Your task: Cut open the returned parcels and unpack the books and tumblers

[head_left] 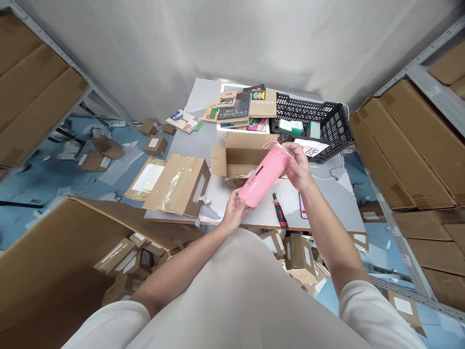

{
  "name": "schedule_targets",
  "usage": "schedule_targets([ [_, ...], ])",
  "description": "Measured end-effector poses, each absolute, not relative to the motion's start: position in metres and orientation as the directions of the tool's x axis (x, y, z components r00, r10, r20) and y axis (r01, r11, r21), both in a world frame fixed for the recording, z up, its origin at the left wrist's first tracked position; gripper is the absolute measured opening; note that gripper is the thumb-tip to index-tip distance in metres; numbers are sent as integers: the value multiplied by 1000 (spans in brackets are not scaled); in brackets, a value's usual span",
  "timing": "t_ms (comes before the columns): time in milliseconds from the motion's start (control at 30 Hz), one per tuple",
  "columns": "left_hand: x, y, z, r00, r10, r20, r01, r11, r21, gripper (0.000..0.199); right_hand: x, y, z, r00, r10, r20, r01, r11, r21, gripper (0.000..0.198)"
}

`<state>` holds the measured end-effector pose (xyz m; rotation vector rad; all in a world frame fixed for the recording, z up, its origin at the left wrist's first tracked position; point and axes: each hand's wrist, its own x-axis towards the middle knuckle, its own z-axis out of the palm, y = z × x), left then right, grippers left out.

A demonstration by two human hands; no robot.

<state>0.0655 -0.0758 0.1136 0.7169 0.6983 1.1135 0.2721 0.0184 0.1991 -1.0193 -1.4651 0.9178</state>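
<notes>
A pink bottle (pixel 264 175) with a wrist loop and the word "NICE" on its side is held tilted over the table's front half. My left hand (pixel 236 208) grips its lower end, fingers closed around the base. At the capped upper end, my right hand (pixel 298 166) has its fingers wrapped on the lid. Behind the bottle stands an open cardboard box (pixel 236 157), its flaps folded out; the bottle hides part of its inside. A red and black utility knife (pixel 279 212) lies below my right hand, and a phone (pixel 302 206) is partly covered by my right forearm.
Taped cartons (pixel 178 184) sit on the table's left side. Books (pixel 234 107) fill a white tray at the back, beside a black plastic crate (pixel 312 123). A large open carton (pixel 72 261) stands front left. Shelves with boxes (pixel 417 145) flank both sides; parcels lie below the table.
</notes>
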Motion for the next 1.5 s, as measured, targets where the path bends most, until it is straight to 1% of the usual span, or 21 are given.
schedule_targets([
  [67,64,-77,114,315,936,-156,-558,316,768,67,272,15,203,-82,941,329,116,337,-934,74],
  [133,64,-79,113,329,925,-189,-557,352,752,73,271,12,208,-102,950,297,104,307,-946,75],
  [233,62,-81,110,334,912,-238,-526,390,755,80,269,9,210,-138,964,227,-9,228,-974,61],
  [333,61,-82,104,325,909,-262,-501,400,767,80,267,8,205,-129,977,172,-98,160,-982,50],
  [400,61,-81,100,330,906,-267,-480,404,779,81,267,8,199,-99,982,164,-107,153,-982,47],
  [500,59,-79,94,368,888,-275,-401,419,815,85,271,11,189,-34,974,224,-52,222,-974,44],
  [567,52,-79,91,407,875,-262,-293,396,870,88,279,11,183,27,953,301,27,300,-953,43],
  [600,46,-79,90,408,879,-246,-216,354,910,85,283,11,181,65,936,347,73,342,-937,43],
  [667,30,-77,87,333,927,-170,-12,184,983,71,293,8,180,155,882,444,162,421,-893,42],
  [700,21,-74,84,264,959,-107,108,81,991,62,297,6,180,200,849,490,200,454,-868,42],
  [733,14,-70,81,192,981,-38,227,-6,974,56,299,3,180,236,816,529,233,481,-845,42],
  [767,7,-64,77,136,991,20,325,-64,944,56,298,-1,181,260,787,560,261,501,-825,42],
  [800,4,-57,71,107,993,46,386,-85,918,60,296,-5,180,272,765,584,285,516,-808,43],
  [833,2,-50,65,108,994,34,408,-75,910,68,291,-9,179,271,752,601,304,525,-795,44],
  [933,10,-29,42,173,982,-81,327,21,945,86,269,-24,169,225,750,622,344,536,-771,47],
  [1033,25,-19,21,244,962,-120,257,55,965,100,252,-38,150,191,760,621,399,518,-756,50],
  [1167,35,-15,4,334,939,-79,274,-17,961,117,251,-54,131,216,782,585,450,452,-770,49],
  [1367,41,-12,-4,530,847,43,244,-201,949,139,258,-67,114,299,829,472,402,339,-850,44],
  [1433,45,-18,-4,547,835,57,227,-213,950,143,257,-70,108,331,821,465,394,327,-859,43],
  [1500,50,-27,-5,541,839,66,203,-206,957,140,256,-73,103,353,813,462,393,319,-862,42],
])
